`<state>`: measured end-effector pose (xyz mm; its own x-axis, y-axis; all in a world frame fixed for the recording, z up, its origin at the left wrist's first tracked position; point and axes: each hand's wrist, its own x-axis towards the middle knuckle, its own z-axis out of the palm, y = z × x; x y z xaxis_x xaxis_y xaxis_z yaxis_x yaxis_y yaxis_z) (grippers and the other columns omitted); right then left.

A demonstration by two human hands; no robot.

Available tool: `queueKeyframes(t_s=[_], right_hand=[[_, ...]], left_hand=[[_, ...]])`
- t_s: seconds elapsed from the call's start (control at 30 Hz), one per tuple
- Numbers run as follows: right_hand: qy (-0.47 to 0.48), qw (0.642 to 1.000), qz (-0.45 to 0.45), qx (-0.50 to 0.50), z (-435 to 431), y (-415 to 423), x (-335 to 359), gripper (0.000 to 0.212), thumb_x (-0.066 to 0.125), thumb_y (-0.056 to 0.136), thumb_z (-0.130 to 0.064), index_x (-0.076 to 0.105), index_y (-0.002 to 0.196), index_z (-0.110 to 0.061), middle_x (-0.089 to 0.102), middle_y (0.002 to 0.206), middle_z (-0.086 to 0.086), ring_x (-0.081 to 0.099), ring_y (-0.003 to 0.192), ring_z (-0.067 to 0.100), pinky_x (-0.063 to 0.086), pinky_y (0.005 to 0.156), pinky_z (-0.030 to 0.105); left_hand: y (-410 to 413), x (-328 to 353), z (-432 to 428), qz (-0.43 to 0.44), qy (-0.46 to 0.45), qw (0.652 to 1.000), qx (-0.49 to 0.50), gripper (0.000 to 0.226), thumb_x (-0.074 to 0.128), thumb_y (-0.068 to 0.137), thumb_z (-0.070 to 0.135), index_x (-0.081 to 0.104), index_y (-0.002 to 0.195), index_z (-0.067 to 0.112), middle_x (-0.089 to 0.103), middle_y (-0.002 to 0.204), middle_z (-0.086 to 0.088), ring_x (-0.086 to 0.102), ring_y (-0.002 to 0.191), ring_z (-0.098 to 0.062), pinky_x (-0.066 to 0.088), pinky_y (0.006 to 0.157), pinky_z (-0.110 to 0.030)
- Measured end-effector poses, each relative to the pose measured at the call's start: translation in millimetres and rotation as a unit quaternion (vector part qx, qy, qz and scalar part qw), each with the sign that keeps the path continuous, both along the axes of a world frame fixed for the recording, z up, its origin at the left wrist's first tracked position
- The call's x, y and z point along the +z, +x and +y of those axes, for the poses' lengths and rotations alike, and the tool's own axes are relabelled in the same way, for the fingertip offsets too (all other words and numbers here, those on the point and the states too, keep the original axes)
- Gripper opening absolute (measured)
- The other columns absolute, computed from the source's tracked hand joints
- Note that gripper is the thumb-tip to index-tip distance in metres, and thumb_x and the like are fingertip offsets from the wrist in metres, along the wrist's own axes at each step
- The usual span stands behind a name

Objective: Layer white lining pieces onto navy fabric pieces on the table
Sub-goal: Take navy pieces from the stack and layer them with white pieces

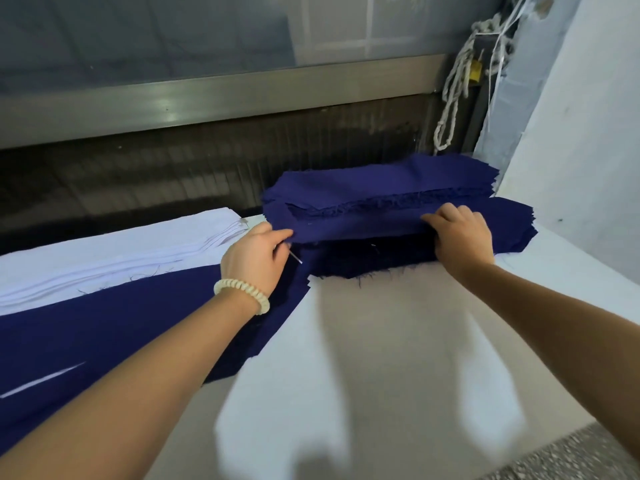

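A thick stack of navy fabric pieces (381,192) lies at the far right of the table. My left hand (256,258) pinches the left end of a navy piece (353,226) lifted off that stack. My right hand (460,237) grips the same piece at its right end, fingers curled over the edge. A pile of white lining pieces (114,251) sits at the far left. In front of it a long navy piece (114,327) lies flat under my left forearm.
The table (398,341) has a pale cloth cover and reaches to a front edge at lower right, with speckled floor (568,459) beyond. A metal rail (221,98) and dark slatted panel run behind. White cords (457,88) hang at the back right beside a pale wall.
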<state>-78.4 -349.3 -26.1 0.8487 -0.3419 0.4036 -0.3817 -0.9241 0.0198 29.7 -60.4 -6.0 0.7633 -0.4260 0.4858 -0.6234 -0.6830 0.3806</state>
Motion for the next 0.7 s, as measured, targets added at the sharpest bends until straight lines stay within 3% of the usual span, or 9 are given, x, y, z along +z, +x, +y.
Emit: queueKeyframes(t_s=[0.13,0.23,0.3,0.37,0.43,0.57,0.7], right_hand=[[-0.023,0.998,-0.010,0.057,2,-17,-3,0.040,0.059,0.084,-0.002,0.061,0.124,-0.010,0.057,0.102,0.014,0.050,0.087,0.036,0.037,0.076,0.039],[-0.065,0.977,-0.043,0.198,16,-30,-5,0.043,0.076,0.060,0.007,0.072,0.102,-0.002,0.063,0.082,0.017,0.059,0.065,0.035,0.051,0.061,0.041],[-0.092,0.951,-0.039,0.292,31,-41,-9,0.037,0.071,0.058,0.006,0.074,0.094,-0.002,0.064,0.076,0.014,0.061,0.059,0.031,0.053,0.057,0.037],[-0.087,0.929,-0.025,0.359,47,-49,-14,0.030,0.055,0.071,-0.005,0.075,0.092,-0.005,0.064,0.073,0.011,0.061,0.057,0.028,0.053,0.057,0.031],[-0.066,0.913,-0.009,0.402,62,-56,-17,0.037,0.044,0.075,-0.011,0.075,0.092,-0.005,0.063,0.071,0.010,0.061,0.056,0.026,0.051,0.058,0.027],[-0.005,0.905,0.020,0.424,91,-63,-21,0.037,0.051,0.069,-0.004,0.074,0.097,-0.005,0.064,0.073,0.008,0.063,0.060,0.025,0.054,0.059,0.028],[0.046,0.893,0.060,0.444,118,-67,-16,0.040,0.054,0.065,-0.006,0.073,0.100,-0.007,0.065,0.073,0.005,0.065,0.063,0.022,0.054,0.054,0.027]], left_hand=[[-11,-9,32,0.001,-0.006,1.000,0.009,0.027,0.055,0.093,0.020,0.067,0.117,0.021,0.044,0.079,0.008,0.050,0.071,-0.017,0.041,0.059,-0.029],[-26,-18,69,-0.005,0.001,1.000,0.002,0.027,0.059,0.090,0.014,0.070,0.113,0.019,0.039,0.070,0.008,0.050,0.063,-0.023,0.043,0.056,-0.033],[-39,-25,97,0.006,0.004,1.000,-0.012,0.026,0.057,0.089,0.015,0.072,0.110,0.017,0.038,0.070,0.008,0.051,0.061,-0.028,0.047,0.056,-0.039],[-52,-30,126,0.013,0.013,0.999,-0.026,0.033,0.049,0.084,0.027,0.074,0.105,0.017,0.042,0.074,0.005,0.050,0.059,-0.030,0.046,0.058,-0.037],[-61,-35,153,0.010,0.026,0.999,-0.036,0.043,0.042,0.081,0.036,0.076,0.099,0.015,0.048,0.078,0.001,0.049,0.059,-0.028,0.044,0.062,-0.037],[-78,-43,199,-0.028,0.062,0.997,-0.048,0.040,0.045,0.083,0.037,0.078,0.088,0.016,0.051,0.076,-0.004,0.038,0.070,-0.013,0.040,0.062,-0.038],[-97,-47,232,-0.070,0.069,0.995,-0.025,0.066,0.026,0.093,0.061,0.078,0.074,0.025,0.054,0.085,-0.002,0.037,0.083,-0.018,0.027,0.072,-0.034]])
